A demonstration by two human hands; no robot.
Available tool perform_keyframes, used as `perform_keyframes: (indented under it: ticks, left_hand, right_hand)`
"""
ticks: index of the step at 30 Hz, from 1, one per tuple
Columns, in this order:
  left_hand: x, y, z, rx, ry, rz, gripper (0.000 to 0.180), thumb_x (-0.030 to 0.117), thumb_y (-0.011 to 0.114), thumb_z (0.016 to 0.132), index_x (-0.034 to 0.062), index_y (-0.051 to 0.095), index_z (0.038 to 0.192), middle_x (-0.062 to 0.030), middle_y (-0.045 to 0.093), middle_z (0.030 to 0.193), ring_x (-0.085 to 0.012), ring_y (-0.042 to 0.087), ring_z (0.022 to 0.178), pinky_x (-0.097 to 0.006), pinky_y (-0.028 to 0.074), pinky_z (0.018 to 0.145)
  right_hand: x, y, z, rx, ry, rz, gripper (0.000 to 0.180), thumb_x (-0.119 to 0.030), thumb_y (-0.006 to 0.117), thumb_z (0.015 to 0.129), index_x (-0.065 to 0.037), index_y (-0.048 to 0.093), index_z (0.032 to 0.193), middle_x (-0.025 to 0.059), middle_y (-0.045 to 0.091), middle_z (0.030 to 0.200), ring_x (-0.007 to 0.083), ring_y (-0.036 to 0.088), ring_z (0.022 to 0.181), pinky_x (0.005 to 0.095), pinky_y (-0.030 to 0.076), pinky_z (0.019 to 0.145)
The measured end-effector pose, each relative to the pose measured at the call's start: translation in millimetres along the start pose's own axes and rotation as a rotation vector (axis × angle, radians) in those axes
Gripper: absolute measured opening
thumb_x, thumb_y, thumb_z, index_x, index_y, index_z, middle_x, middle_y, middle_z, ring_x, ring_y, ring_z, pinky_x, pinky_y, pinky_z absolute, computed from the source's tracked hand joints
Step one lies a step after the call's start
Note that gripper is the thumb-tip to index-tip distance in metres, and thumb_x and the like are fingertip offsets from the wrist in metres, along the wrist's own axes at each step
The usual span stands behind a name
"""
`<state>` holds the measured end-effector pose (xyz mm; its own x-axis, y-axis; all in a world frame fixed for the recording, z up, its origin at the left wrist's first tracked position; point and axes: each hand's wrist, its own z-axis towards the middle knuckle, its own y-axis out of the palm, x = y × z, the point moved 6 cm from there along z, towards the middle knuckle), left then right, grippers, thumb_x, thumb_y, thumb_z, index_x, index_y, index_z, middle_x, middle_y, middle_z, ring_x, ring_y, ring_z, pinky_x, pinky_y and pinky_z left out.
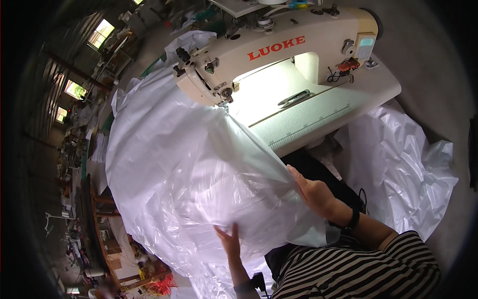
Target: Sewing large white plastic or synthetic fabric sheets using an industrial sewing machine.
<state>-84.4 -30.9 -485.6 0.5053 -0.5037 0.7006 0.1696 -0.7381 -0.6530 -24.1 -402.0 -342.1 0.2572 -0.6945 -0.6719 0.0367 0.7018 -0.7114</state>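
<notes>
Dim workshop space with small bright windows (101, 34) lies at left; a pale sewing machine (279, 52) stands on a white counter (298, 123). Glossy white sheeting (164, 144) runs from under the machine's needle end toward the person, mostly left of the right hand (317, 198), which grips its right edge. Lower down, the left hand (230, 242) has thumb and finger spread wide, the sheeting extending beyond the fingertips and to both sides. Another crumpled white sheet (403, 169) hangs at right.
</notes>
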Motion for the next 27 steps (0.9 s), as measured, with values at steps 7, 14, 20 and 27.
perform_keyframes:
  ticks: [7,14,20,27]
  left_hand:
    - [-24,9,-20,0.255,-0.036,-0.718,0.026,0.024,0.062,0.095,0.0069,0.047,0.108,-0.0051,0.054,0.106,-0.0175,0.055,0.1,-0.036,0.05,0.088]
    - [23,-121,-54,0.732,0.245,-0.549,0.036,0.015,0.052,0.101,-0.0077,0.048,0.129,-0.0211,0.055,0.129,-0.0266,0.055,0.115,-0.036,0.042,0.101]
    - [79,-122,-10,0.579,0.395,-0.41,0.033,0.012,0.052,0.101,-0.0109,0.05,0.124,-0.0221,0.057,0.127,-0.025,0.054,0.115,-0.036,0.04,0.102]
    - [141,-126,38,0.519,0.521,-0.27,0.024,0.011,0.054,0.099,-0.0111,0.057,0.107,-0.0205,0.064,0.104,-0.0215,0.057,0.091,-0.035,0.046,0.084]
  right_hand:
    - [-34,8,2,-0.118,-0.093,-0.247,0.064,-0.001,0.057,0.084,0.005,0.036,0.145,0.0119,0.061,0.072,0.0228,0.063,0.052,0.032,0.052,0.045]
    - [-72,49,18,-0.208,-0.169,-0.403,0.063,-0.003,0.057,0.08,0.012,0.041,0.138,0.0064,0.056,0.059,0.0168,0.056,0.043,0.0277,0.046,0.041]
    - [-59,52,67,-0.145,-0.131,-0.313,0.064,-0.008,0.058,0.08,0.015,0.04,0.136,0.0079,0.06,0.059,0.0182,0.06,0.045,0.0305,0.046,0.041]
    - [-44,40,148,-0.108,-0.105,-0.205,0.05,-0.007,0.053,0.088,0.016,0.044,0.131,0.0123,0.064,0.064,0.0305,0.064,0.056,0.0404,0.051,0.049]
